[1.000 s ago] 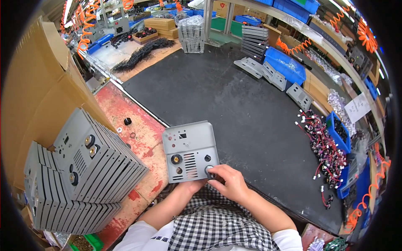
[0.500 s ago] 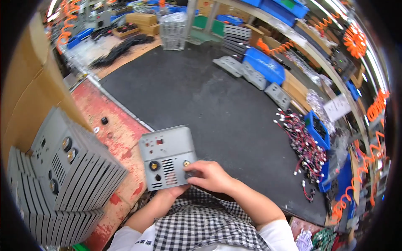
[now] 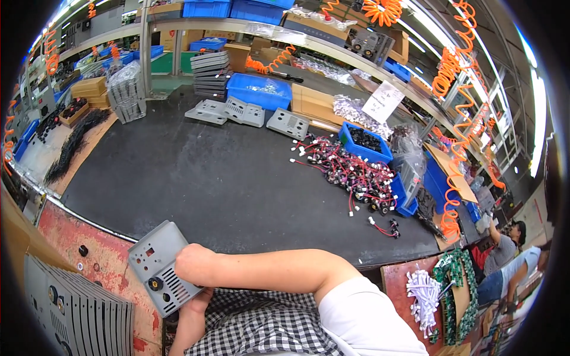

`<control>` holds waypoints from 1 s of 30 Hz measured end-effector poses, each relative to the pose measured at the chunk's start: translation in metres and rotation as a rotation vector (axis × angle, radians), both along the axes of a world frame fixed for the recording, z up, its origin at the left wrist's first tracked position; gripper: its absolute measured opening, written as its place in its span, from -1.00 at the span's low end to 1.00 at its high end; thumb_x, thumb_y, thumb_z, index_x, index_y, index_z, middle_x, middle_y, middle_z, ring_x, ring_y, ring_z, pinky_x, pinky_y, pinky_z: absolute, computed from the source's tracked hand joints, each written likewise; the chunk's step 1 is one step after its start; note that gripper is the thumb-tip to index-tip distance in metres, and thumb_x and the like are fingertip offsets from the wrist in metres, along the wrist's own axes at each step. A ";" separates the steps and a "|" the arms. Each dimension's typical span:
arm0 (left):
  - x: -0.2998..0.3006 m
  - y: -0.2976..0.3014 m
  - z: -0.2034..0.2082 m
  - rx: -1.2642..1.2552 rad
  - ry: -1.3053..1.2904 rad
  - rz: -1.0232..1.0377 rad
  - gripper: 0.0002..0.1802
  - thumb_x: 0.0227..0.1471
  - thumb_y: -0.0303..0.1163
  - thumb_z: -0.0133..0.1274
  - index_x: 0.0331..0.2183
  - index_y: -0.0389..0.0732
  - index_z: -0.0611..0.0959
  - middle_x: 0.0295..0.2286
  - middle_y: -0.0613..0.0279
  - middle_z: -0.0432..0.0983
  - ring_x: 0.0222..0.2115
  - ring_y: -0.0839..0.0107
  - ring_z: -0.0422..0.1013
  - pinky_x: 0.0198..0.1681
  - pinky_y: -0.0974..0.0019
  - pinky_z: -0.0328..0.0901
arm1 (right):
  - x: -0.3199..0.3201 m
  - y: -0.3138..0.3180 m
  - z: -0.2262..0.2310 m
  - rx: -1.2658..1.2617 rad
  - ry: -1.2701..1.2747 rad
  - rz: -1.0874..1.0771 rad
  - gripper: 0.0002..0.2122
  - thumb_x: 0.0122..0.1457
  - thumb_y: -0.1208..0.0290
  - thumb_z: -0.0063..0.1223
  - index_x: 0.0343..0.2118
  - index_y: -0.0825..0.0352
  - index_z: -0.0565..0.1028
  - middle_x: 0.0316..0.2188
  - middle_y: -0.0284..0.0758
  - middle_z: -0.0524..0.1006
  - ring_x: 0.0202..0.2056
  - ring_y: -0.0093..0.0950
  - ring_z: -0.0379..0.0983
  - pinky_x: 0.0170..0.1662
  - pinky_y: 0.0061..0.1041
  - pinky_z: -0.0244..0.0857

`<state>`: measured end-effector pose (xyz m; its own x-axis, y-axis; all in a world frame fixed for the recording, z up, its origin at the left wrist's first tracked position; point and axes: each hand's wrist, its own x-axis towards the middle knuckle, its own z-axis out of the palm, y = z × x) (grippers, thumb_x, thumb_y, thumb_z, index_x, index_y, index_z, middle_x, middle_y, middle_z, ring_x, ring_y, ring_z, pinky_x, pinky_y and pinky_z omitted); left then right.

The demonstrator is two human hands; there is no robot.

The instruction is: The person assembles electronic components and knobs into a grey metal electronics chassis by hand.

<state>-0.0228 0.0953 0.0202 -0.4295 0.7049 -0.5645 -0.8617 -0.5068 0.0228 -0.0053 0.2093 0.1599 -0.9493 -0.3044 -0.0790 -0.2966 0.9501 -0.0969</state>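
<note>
A grey metal panel with vent slots and round holes is tilted at the near edge of the black worktop. A black round socket with a brass centre sits in it. My left hand grips the panel's lower edge from below, its fingers partly hidden. Curled over the panel's right side, my right hand presses near the slots. It covers that spot, so what its fingers hold is hidden. Left of the panel, more grey panels stand stacked in a row, some with sockets fitted.
On the red, worn bench lie a black ring-like part and a pale washer. Red and black wired connectors are heaped at the right, beside a blue bin of black parts. Several grey panels lie at the back.
The view has swung right. My right hand has turned over and moved across the panel's right side, hiding the second socket position. The panel is now tilted more to the left.
</note>
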 end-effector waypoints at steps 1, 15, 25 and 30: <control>0.000 0.001 0.008 -0.006 -0.009 -0.001 -0.60 0.05 -0.01 -0.11 -0.22 -0.10 0.49 -0.29 0.24 0.50 -0.29 0.30 0.46 -0.27 0.17 0.44 | 0.002 0.002 -0.003 0.031 0.108 0.013 -0.90 -0.22 0.44 0.04 -0.65 0.31 0.55 -0.57 -0.25 0.52 -0.44 -0.32 0.49 -0.37 -0.40 0.36; 0.008 0.008 0.011 0.033 -0.006 0.045 -0.71 0.04 -0.05 -0.09 -0.25 0.01 0.50 -0.34 0.34 0.48 -0.26 0.37 0.43 -0.23 0.18 0.40 | 0.017 0.023 -0.020 -0.233 0.414 0.236 -0.91 -0.20 0.40 0.04 -0.65 0.27 0.54 -0.54 -0.38 0.46 -0.37 -0.44 0.40 -0.23 -0.45 0.22; 0.004 0.013 0.012 0.138 0.121 -0.003 -0.66 0.12 -0.04 -0.24 -0.15 0.08 0.48 -0.18 0.34 0.44 -0.15 0.38 0.37 -0.11 0.15 0.32 | 0.004 0.020 -0.004 -0.021 0.341 -0.226 -0.78 -0.13 0.29 0.09 -0.40 0.26 0.51 -0.38 -0.27 0.42 -0.29 -0.30 0.41 -0.31 -0.35 0.33; 0.002 0.004 0.011 0.053 0.114 -0.100 -0.70 0.11 -0.02 -0.21 -0.27 0.07 0.52 -0.33 0.43 0.49 -0.26 0.42 0.42 -0.23 0.17 0.38 | 0.025 0.006 0.036 -0.262 -0.107 -0.394 -0.79 0.14 0.19 -0.09 -0.32 0.17 0.51 -0.47 -0.24 0.55 -0.42 -0.20 0.50 -0.36 -0.23 0.37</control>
